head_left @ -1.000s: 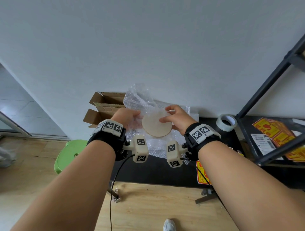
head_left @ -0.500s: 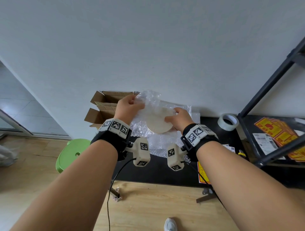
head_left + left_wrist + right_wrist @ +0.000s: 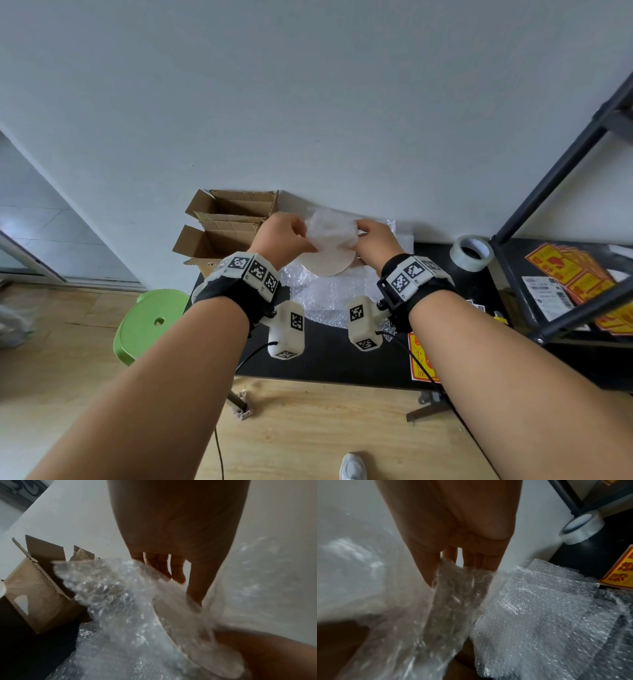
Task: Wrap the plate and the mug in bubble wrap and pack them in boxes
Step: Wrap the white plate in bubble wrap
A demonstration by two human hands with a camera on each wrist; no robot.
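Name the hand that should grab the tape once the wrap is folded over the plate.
Right. The tape sits beside the right hand; the left hand is on the far side by the boxes and would cross the plate.

Head cam high, looks down; wrist cams close-up, all share bubble wrap (image 3: 330,229).

- The left hand (image 3: 171,534) reaches down, fingers (image 3: 178,573) behind a fold of bubble wrap (image 3: 111,595).
- Its thumb presses the wrap against the pale plate (image 3: 193,635).
- An open cardboard box (image 3: 37,595) stands left on the dark tabletop (image 3: 25,649).
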